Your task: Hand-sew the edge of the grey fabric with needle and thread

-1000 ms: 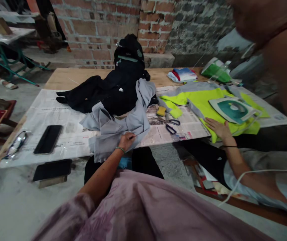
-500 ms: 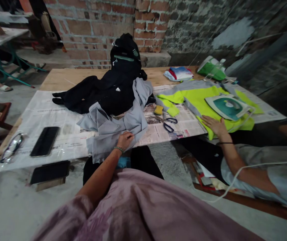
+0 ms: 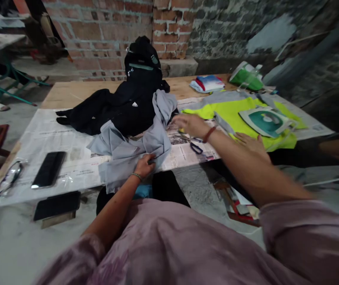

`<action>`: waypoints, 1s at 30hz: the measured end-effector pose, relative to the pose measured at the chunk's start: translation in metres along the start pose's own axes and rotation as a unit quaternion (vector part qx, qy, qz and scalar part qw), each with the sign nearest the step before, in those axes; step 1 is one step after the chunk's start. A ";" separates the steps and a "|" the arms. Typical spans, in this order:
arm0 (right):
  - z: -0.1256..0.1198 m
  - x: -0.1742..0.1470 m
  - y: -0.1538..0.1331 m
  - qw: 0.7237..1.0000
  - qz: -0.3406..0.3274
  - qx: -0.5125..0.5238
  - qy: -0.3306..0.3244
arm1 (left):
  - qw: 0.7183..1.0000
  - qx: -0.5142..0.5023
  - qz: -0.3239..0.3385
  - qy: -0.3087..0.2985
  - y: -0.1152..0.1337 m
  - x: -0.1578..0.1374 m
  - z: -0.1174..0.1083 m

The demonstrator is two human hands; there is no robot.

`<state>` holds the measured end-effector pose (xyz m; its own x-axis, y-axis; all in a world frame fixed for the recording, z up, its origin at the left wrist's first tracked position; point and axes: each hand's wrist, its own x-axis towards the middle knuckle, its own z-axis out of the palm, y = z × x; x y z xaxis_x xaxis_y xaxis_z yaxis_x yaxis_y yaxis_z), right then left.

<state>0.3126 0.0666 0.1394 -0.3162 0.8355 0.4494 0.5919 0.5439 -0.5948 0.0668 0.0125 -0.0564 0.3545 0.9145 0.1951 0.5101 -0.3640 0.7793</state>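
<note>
A crumpled light grey cloth garment [image 3: 122, 140] lies along the table's front, partly over a black jacket [image 3: 98, 113] with a small white logo. My left hand [image 3: 145, 166] is closed on the grey garment's near edge. My right hand [image 3: 191, 124] reaches in from the right above the table, slightly blurred, its fingers stretched toward the grey garment and holding nothing that I can see. Below it lie scissors [image 3: 196, 148] with dark blue handles, partly covered by the hand. A yellow sponge [image 3: 181, 130] is mostly hidden behind it.
At right a co-worker's hand [image 3: 251, 143] rests on a neon-yellow and grey garment [image 3: 231, 109], beside a teal iron [image 3: 266, 121]. A phone [image 3: 49, 169] and glasses [image 3: 10, 176] lie at left. A black backpack [image 3: 142, 59] and folded clothes [image 3: 207, 83] stand farther back.
My right arm has come into view and reaches left over the sponge and scissors. My left hand stays at the grey garment's edge. The view has shifted slightly.
</note>
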 end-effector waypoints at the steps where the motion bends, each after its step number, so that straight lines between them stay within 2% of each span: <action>1: 0.030 -0.019 0.005 1.000 0.009 0.004 -0.009 | 1.000 0.003 -0.004 -0.001 0.000 0.000 0.000; 3: 0.083 -0.055 0.016 0.996 0.054 0.040 -0.052 | 1.000 0.005 -0.011 -0.001 0.001 0.000 0.001; 5: 0.120 -0.081 0.028 0.989 0.096 0.091 -0.070 | 1.000 0.009 -0.015 0.002 0.002 0.000 0.002; 7: 0.140 -0.095 0.040 0.982 0.131 0.121 -0.068 | 1.000 0.020 -0.017 0.003 0.004 0.001 0.002; 9: 0.148 -0.101 0.050 0.975 0.167 0.131 -0.062 | 0.999 0.037 -0.018 -0.003 0.006 0.003 0.000; 13: 0.152 -0.104 0.064 0.957 0.245 0.139 -0.067 | 0.995 0.087 -0.009 -0.047 0.013 0.010 -0.008; 16: 0.154 -0.106 0.067 0.956 0.251 0.141 -0.061 | 0.991 0.122 0.006 -0.053 0.014 0.012 -0.014; 22: 0.159 -0.109 0.066 0.964 0.229 0.126 -0.039 | 0.993 0.115 -0.015 0.002 0.006 0.004 -0.010; 25: 0.157 -0.108 0.066 0.946 0.266 0.185 -0.034 | 0.996 0.078 -0.026 0.041 0.000 -0.003 -0.005; 28: 0.140 -0.107 0.065 0.913 0.299 0.278 0.005 | 0.996 0.048 -0.012 0.071 -0.005 -0.008 -0.003; 30: 0.115 -0.107 0.062 0.899 0.289 0.324 0.063 | 0.997 0.037 0.000 0.074 -0.007 -0.010 -0.003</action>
<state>0.2980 0.0200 -0.0225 0.0160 0.9998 -0.0122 0.0614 -0.0132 -0.9980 0.0574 0.0068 -0.0625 0.2375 0.9283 0.2860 0.5686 -0.3716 0.7339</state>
